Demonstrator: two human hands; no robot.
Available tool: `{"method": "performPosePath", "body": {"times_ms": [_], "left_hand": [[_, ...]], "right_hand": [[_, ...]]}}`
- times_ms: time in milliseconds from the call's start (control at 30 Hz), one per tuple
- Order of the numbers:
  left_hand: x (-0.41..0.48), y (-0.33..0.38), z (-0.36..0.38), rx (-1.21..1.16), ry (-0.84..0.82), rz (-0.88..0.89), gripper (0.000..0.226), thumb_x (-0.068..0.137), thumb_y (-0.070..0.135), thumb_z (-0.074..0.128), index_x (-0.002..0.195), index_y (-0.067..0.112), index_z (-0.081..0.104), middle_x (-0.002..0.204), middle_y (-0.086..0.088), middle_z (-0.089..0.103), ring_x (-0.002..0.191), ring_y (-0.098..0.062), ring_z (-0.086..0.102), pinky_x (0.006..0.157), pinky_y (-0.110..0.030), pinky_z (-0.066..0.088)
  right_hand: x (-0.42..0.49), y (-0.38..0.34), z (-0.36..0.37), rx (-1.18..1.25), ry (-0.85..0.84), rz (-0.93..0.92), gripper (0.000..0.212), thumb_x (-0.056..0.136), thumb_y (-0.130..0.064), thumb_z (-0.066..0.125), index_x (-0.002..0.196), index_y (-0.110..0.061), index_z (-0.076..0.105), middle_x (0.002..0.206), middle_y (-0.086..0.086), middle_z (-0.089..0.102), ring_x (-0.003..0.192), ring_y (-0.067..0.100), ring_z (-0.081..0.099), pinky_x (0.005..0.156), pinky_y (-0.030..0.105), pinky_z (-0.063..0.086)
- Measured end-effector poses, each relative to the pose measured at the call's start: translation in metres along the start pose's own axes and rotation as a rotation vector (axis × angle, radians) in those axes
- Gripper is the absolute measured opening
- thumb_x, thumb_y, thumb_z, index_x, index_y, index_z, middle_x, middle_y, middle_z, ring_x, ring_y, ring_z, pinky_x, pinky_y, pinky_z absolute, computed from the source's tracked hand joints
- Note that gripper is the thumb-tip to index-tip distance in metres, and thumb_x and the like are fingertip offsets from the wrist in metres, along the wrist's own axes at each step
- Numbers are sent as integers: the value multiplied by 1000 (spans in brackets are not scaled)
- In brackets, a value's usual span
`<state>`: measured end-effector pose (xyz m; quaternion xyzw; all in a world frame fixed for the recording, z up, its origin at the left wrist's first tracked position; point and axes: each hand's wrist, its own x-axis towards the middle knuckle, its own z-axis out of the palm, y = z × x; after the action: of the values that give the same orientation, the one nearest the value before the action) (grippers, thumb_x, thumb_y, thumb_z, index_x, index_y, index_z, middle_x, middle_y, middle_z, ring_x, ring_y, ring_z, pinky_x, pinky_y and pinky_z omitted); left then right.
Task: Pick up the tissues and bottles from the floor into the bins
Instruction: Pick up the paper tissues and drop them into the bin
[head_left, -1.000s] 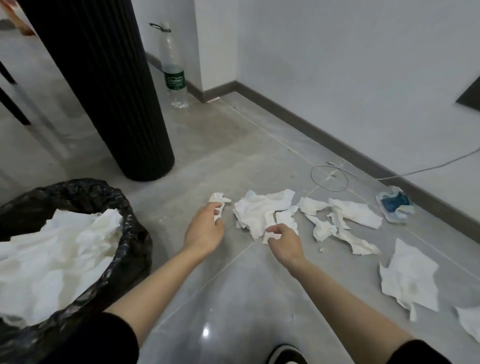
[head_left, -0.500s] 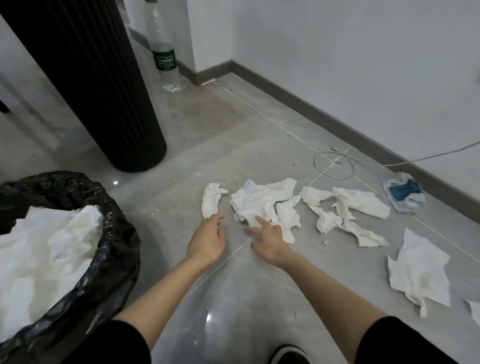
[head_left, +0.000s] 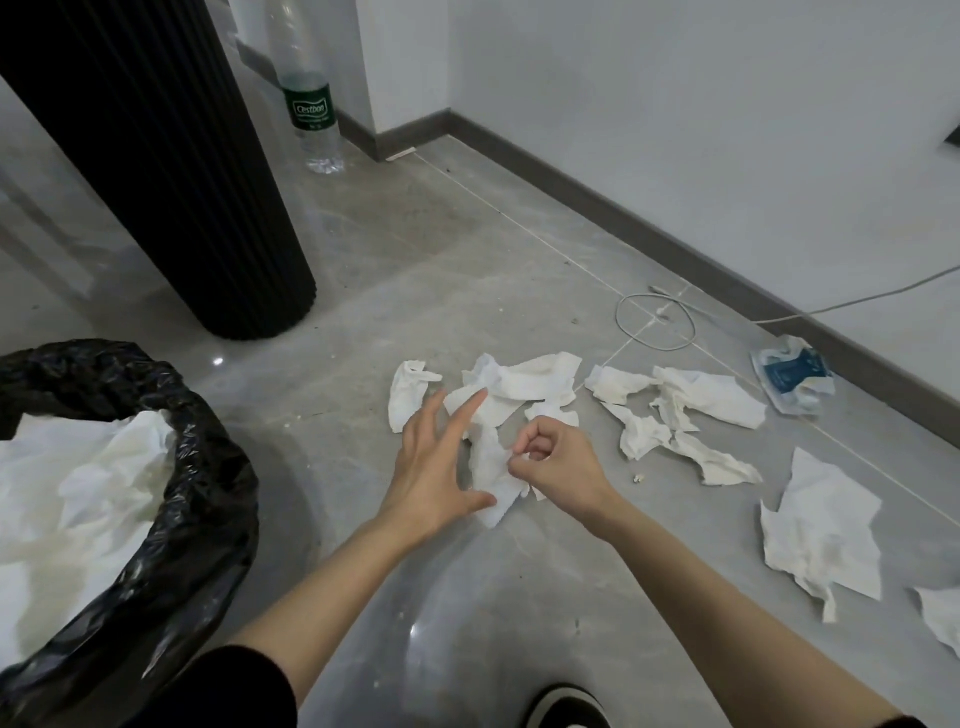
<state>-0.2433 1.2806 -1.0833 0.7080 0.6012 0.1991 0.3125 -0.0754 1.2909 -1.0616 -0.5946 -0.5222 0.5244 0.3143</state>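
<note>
Several crumpled white tissues lie on the grey floor. My right hand (head_left: 553, 460) pinches a long tissue (head_left: 491, 467) at its side and lifts it slightly. My left hand (head_left: 434, 465) is spread with straight fingers beside that tissue, thumb near its lower end. A small tissue (head_left: 408, 395) lies just beyond my left fingers, and a larger one (head_left: 530, 382) behind. More tissues (head_left: 701, 397) and a big sheet (head_left: 823, 535) lie to the right. A clear bottle with a green label (head_left: 311, 111) stands by the wall. The bin with a black liner (head_left: 171, 467) at left holds white tissues.
A black ribbed column (head_left: 171, 171) stands behind the bin. A white cable loop (head_left: 655, 322) and a blue-and-white wrapper (head_left: 792, 371) lie near the skirting board at right. My shoe (head_left: 566, 709) shows at the bottom edge.
Both hands let go of tissue pieces and flattened. My right hand has since pinched the long tissue and drawn it toward me. My left hand has spread beside it. The view has tilted.
</note>
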Motion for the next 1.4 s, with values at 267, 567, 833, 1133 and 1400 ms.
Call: {"method": "performPosePath", "body": {"times_ms": [267, 567, 833, 1133, 1400], "left_hand": [[6, 1, 10, -38, -56, -106, 22, 90, 25, 59, 110, 17, 55, 118, 0, 51, 116, -21, 43, 82, -23, 34], [-1, -12, -4, -211, -71, -391, 50, 81, -15, 36, 101, 16, 70, 108, -4, 62, 90, -29, 62, 57, -37, 58], [2, -31, 6, -131, -149, -443, 39, 80, -8, 40, 96, 10, 70, 114, -21, 57, 94, -38, 61, 73, -33, 50], [-1, -6, -10, -76, -238, -426, 35, 83, 14, 60, 115, 11, 45, 112, 0, 21, 99, -18, 43, 85, -21, 39], [-15, -6, -67, 19, -139, -210, 28, 82, -7, 47, 100, 14, 54, 110, -2, 33, 102, -21, 47, 84, -26, 45]], "right_hand": [[-3, 14, -9, 158, -10, 116, 22, 76, 6, 69, 76, -10, 55, 86, 18, 71, 66, 18, 60, 66, 27, 49], [8, 58, -10, -712, -108, 37, 42, 84, -8, 51, 122, -27, 56, 128, -7, 49, 117, 16, 48, 89, 29, 43], [9, 70, 15, -856, -168, 97, 59, 88, -8, 48, 144, -22, 34, 145, -1, 31, 128, 23, 36, 94, 34, 42], [-3, 69, 37, -1155, -160, -178, 18, 92, -11, 47, 110, -10, 50, 114, 6, 52, 106, 26, 51, 67, 30, 30], [-4, 6, 51, -536, 93, -75, 15, 89, -24, 59, 93, -10, 58, 93, 2, 62, 88, 19, 57, 72, 27, 40]]}}
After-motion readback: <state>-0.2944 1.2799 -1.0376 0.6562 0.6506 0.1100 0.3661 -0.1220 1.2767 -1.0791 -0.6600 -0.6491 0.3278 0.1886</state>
